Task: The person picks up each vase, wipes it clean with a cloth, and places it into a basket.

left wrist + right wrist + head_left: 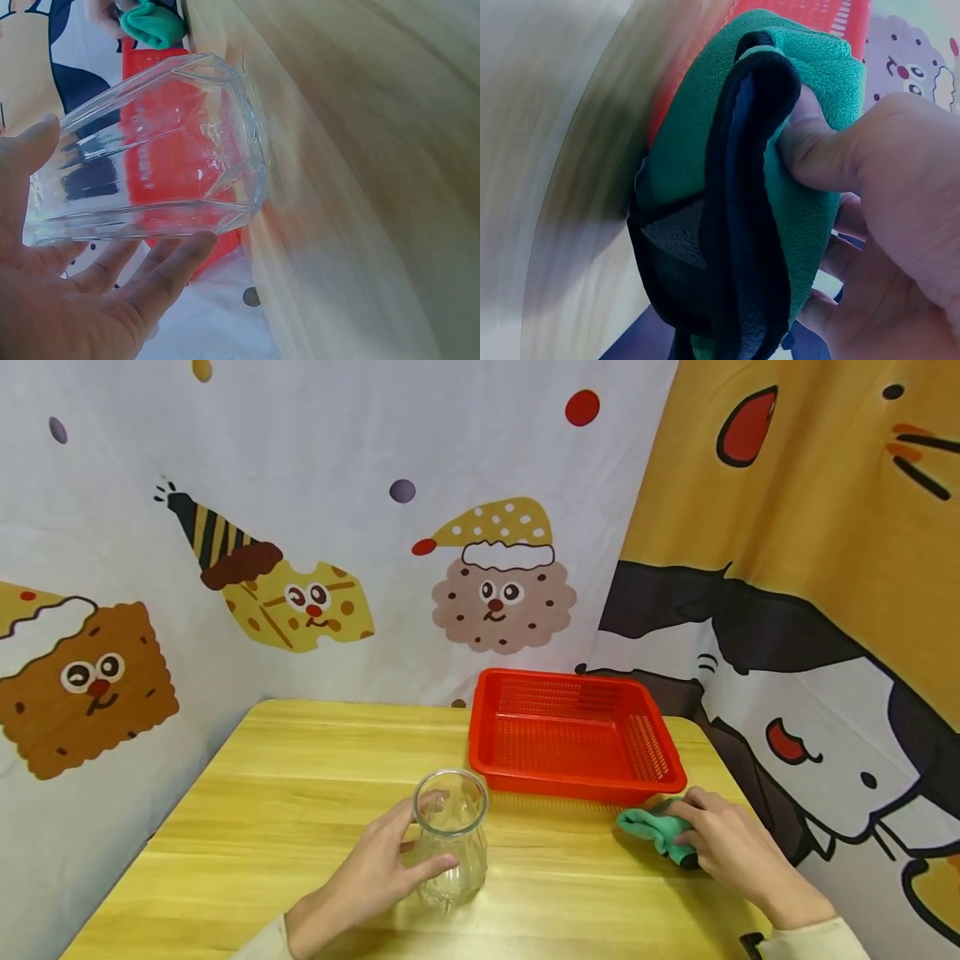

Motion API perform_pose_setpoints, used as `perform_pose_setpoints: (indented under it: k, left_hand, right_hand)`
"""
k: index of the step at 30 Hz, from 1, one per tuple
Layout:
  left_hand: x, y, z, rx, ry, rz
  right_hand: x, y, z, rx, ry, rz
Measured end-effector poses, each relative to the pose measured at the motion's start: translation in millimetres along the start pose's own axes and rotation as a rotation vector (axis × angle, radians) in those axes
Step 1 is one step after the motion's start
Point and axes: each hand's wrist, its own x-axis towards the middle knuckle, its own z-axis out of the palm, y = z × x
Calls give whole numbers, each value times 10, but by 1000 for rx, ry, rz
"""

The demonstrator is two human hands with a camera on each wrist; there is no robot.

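A clear faceted glass jar (pixel 450 839) stands upright on the wooden table (pixel 285 793). My left hand (pixel 375 877) wraps around it from the left, thumb in front and fingers behind; the left wrist view shows the jar (pixel 150 157) against my palm and fingers (pixel 161 274). My right hand (pixel 723 839) grips a folded green cloth (pixel 656 831) with a dark edge, lying on the table just in front of the red basket (pixel 573 735). In the right wrist view my thumb (pixel 817 150) pinches the cloth (pixel 727 202).
The red perforated plastic basket sits at the back right of the table and holds nothing. Cartoon-printed fabric walls (pixel 337 527) close in the back, left and right. Bare wood lies to the left of the jar.
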Motion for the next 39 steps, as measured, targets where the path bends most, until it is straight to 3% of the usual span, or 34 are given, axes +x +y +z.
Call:
perform_pose_setpoints:
  k: [7, 16, 24, 39]
  left_hand:
    - [-14, -8, 10, 25, 17, 23]
    - [21, 7, -36, 4, 12, 18]
    - [-4, 37, -15, -33, -10, -6]
    - [8, 90, -31, -44, -33, -35]
  right_hand:
    - [101, -226, -85, 120, -107, 71]
    - [313, -521, -9, 359, -2, -56]
    - [407, -733, 69, 478, -71, -12]
    - [633, -1061, 164, 680, -84, -62]
